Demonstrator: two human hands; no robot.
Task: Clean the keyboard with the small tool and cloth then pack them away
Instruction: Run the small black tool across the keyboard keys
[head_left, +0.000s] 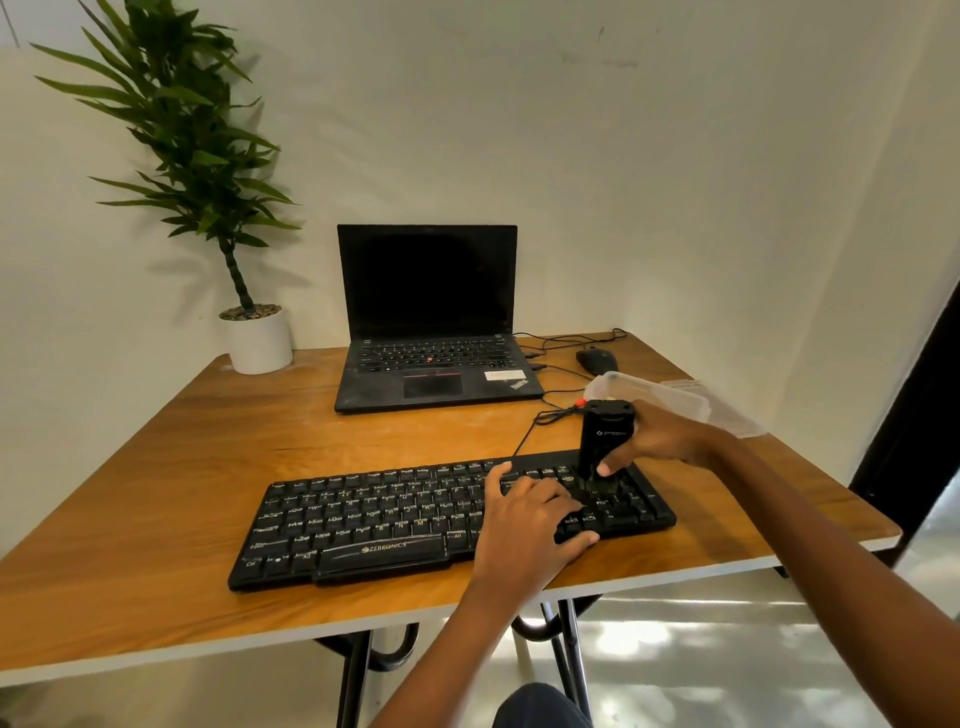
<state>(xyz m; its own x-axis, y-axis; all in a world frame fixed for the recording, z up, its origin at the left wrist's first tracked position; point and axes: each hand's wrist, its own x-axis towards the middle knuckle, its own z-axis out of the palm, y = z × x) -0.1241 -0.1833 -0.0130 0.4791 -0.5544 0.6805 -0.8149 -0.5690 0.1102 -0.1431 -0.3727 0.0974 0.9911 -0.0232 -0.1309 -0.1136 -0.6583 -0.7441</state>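
Gripping small tool (605, 441) — right hand (662, 441); left hand (530, 525) flat on keyboard (363, 514), near table (156, 519) edge.

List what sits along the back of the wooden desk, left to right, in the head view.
Left to right: green leafy plant in a white round pot → open black laptop → black computer mouse → clear plastic container.
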